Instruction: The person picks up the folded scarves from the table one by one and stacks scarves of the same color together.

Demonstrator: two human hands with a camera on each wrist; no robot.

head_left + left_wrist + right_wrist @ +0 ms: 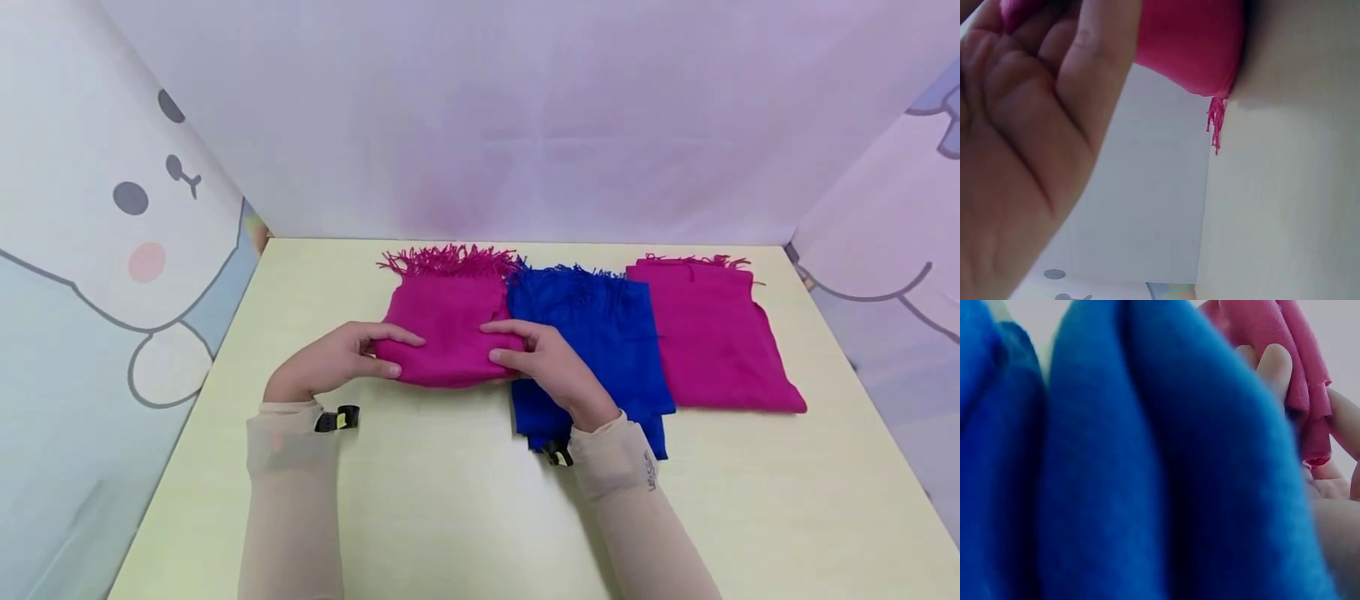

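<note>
A folded magenta scarf with fringe along its far end lies at the left of the row, its near edge raised off the table. My left hand grips its left side between thumb and fingers, and my right hand pinches the right side the same way. The left wrist view shows the scarf's corner and a strand of fringe beyond my palm. Under my right wrist lies a folded blue scarf, its blurred folds filling most of the right wrist view, where several fingers hold the magenta layers.
A second magenta scarf, folded flat, lies at the right, touching the blue one. The pale yellow table meets a white cloth backdrop at the back, with cartoon-printed sheets at both sides. Dark wrist straps sit at my cuffs.
</note>
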